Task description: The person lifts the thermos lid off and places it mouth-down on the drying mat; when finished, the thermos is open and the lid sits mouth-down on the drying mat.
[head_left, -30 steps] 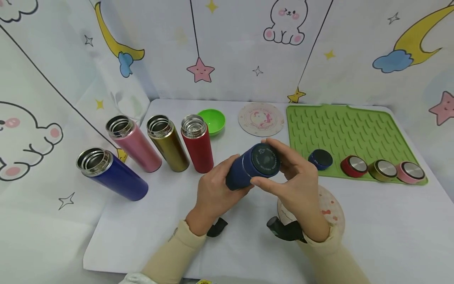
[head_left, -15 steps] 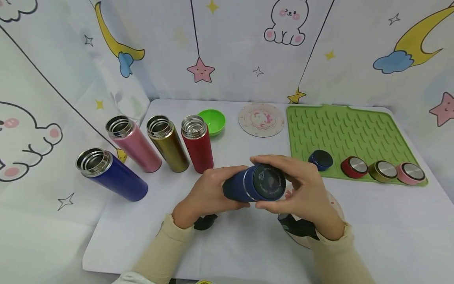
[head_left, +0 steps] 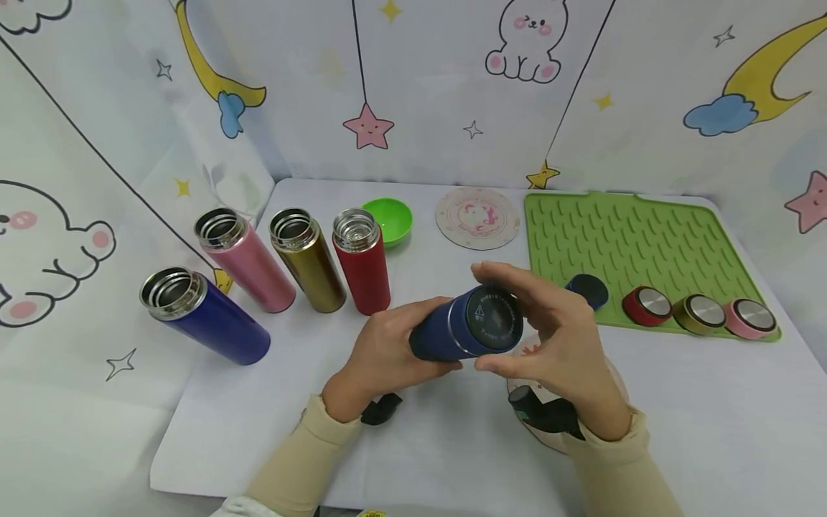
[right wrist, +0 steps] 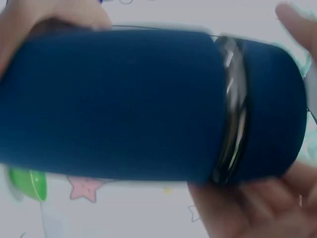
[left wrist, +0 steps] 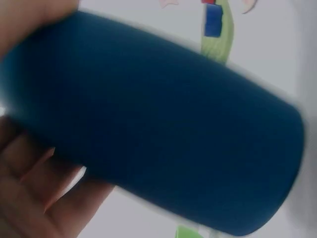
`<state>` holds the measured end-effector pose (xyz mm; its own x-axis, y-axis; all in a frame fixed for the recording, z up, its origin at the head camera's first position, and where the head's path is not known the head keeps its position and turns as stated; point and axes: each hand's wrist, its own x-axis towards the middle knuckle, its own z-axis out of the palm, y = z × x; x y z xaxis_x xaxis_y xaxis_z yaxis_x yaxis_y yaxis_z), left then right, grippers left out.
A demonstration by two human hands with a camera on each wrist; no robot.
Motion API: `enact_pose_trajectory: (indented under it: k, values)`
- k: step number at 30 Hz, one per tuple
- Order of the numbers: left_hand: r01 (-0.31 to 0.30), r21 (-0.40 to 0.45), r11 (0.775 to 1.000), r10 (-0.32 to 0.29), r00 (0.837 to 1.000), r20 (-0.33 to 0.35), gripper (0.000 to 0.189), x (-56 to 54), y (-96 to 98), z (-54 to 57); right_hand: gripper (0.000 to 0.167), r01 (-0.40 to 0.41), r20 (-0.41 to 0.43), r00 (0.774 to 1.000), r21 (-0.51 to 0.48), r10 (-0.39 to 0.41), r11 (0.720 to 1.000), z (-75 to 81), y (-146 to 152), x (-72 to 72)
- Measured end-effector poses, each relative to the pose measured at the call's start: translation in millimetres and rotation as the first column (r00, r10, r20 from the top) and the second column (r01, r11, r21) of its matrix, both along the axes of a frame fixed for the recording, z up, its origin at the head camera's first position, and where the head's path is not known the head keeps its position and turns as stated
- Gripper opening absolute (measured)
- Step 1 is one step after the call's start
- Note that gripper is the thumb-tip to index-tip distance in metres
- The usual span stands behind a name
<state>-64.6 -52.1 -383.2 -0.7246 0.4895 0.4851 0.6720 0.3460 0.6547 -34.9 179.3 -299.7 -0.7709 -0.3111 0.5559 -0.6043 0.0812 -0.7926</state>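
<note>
A dark blue thermos flask (head_left: 436, 337) is held in the air, tilted with its lid end towards the right. Its blue lid (head_left: 494, 319) has a dark, printed top and sits against a silver ring (right wrist: 233, 109). My left hand (head_left: 381, 345) grips the flask's body near the base, thumb on one side and fingers on the other. Around the lid, my right hand (head_left: 568, 345) is spread; in the right wrist view one digit (right wrist: 297, 25) stands apart from the lid, while other fingers (right wrist: 247, 208) lie at its lower side. Both wrist views are blurred.
Lidless blue (head_left: 216, 319), pink (head_left: 252, 269), gold (head_left: 313, 269) and red (head_left: 363, 273) flasks stand at left. A green bowl (head_left: 394, 219) is behind. Several lids, such as the red one (head_left: 646, 306), lie along a green mat (head_left: 620, 237). A round coaster (head_left: 478, 219) lies beside it.
Both hands first lowered the flask and brought it more level, then raised it slightly. The right hand's fingers have spread away from the lid over the last half second.
</note>
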Motion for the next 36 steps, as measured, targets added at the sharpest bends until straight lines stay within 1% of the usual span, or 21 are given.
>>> enact_pose_trajectory:
  k: [2, 4, 6, 8, 11, 13, 14, 16, 18, 20, 21, 22, 23, 25, 26, 28, 30, 31, 36]
  values:
    - [-0.082, -0.008, 0.997, 0.081, 0.995, -0.053, 0.079, 1.8, 3.9, -2.4, 0.09, 0.107, 0.042, 0.993, -0.014, -0.106, 0.994, 0.4, -2.9, 1.8]
    - [-0.163, -0.024, 0.986, 0.16, 0.982, -0.102, 0.079, 3.6, 7.4, -3.8, 0.09, 0.203, 0.085, 0.976, 0.002, -0.202, 0.979, 0.5, -7.1, 3.2]
    - [-0.227, -0.043, 0.973, 0.219, 0.966, -0.139, 0.079, 4.9, 10.4, -4.4, 0.087, 0.267, 0.113, 0.957, 0.031, -0.269, 0.963, -0.4, -10.8, 3.9]
    - [-0.279, -0.061, 0.958, 0.265, 0.949, -0.169, 0.079, 5.9, 12.6, -4.3, 0.083, 0.304, 0.119, 0.944, 0.057, -0.309, 0.951, -1.9, -13.7, 3.5]
    - [-0.324, -0.079, 0.943, 0.304, 0.932, -0.197, 0.079, 7.0, 14.4, -4.0, 0.079, 0.334, 0.104, 0.934, 0.079, -0.341, 0.939, -5.0, -15.7, 2.2]
    - [-0.327, -0.083, 0.941, 0.306, 0.931, -0.198, 0.078, 7.1, 14.4, -3.6, 0.076, 0.342, 0.097, 0.931, 0.093, -0.351, 0.935, -5.6, -16.0, 1.5]
    - [-0.322, -0.085, 0.943, 0.301, 0.934, -0.194, 0.077, 7.0, 13.9, -3.5, 0.076, 0.344, 0.091, 0.931, 0.104, -0.354, 0.933, -5.3, -15.8, 1.5]
    - [-0.284, -0.084, 0.955, 0.268, 0.949, -0.166, 0.078, 6.1, 11.7, -3.3, 0.074, 0.335, 0.073, 0.935, 0.131, -0.346, 0.933, -4.0, -14.4, 1.7]
    - [-0.221, -0.088, 0.971, 0.21, 0.971, -0.117, 0.078, 4.3, 7.8, -2.9, 0.074, 0.304, 0.052, 0.948, 0.16, -0.315, 0.939, -1.7, -11.8, 2.2]
    - [-0.131, -0.093, 0.987, 0.127, 0.991, -0.048, 0.08, 1.6, 2.3, -1.6, 0.075, 0.253, 0.023, 0.965, 0.197, -0.262, 0.947, 0.3, -8.0, 2.7]
    - [-0.076, -0.093, 0.993, 0.076, 0.997, -0.005, 0.08, 0.0, -0.7, -0.9, 0.076, 0.221, 0.007, 0.974, 0.214, -0.228, 0.951, 1.2, -5.8, 2.9]
    - [-0.019, -0.095, 0.995, 0.023, 0.999, 0.039, 0.081, -1.5, -3.6, 0.4, 0.075, 0.189, -0.015, 0.982, 0.235, -0.191, 0.954, 1.6, -3.5, 3.1]
    - [0.035, -0.096, 0.995, -0.027, 0.996, 0.08, 0.081, -3.1, -6.3, 1.3, 0.075, 0.153, -0.037, 0.988, 0.251, -0.148, 0.956, 1.9, -1.4, 3.1]
    - [0.132, -0.088, 0.987, -0.117, 0.981, 0.157, 0.081, -6.0, -11.0, 3.2, 0.073, 0.087, -0.086, 0.994, 0.275, -0.066, 0.957, 1.6, 1.7, 3.1]
    - [0.171, -0.08, 0.982, -0.154, 0.97, 0.189, 0.081, -7.2, -12.7, 3.8, 0.072, 0.059, -0.112, 0.993, 0.28, -0.029, 0.958, 1.2, 2.7, 2.7]
    - [0.223, -0.071, 0.972, -0.202, 0.952, 0.229, 0.081, -8.8, -15.2, 4.9, 0.069, 0.017, -0.154, 0.988, 0.284, 0.028, 0.959, -0.1, 3.6, 2.1]
    - [0.246, -0.064, 0.967, -0.223, 0.943, 0.249, 0.08, -9.8, -16.7, 5.0, 0.067, -0.006, -0.174, 0.983, 0.281, 0.057, 0.96, -1.0, 3.3, 1.6]
    - [0.251, -0.061, 0.966, -0.228, 0.94, 0.253, 0.08, -10.0, -17.1, 4.9, 0.067, -0.01, -0.178, 0.982, 0.28, 0.062, 0.96, -1.5, 3.2, 1.4]
    - [0.267, -0.051, 0.962, -0.244, 0.931, 0.273, 0.082, -10.6, -16.6, 3.9, 0.067, -0.002, -0.185, 0.981, 0.265, 0.053, 0.964, -1.8, 2.2, 0.1]
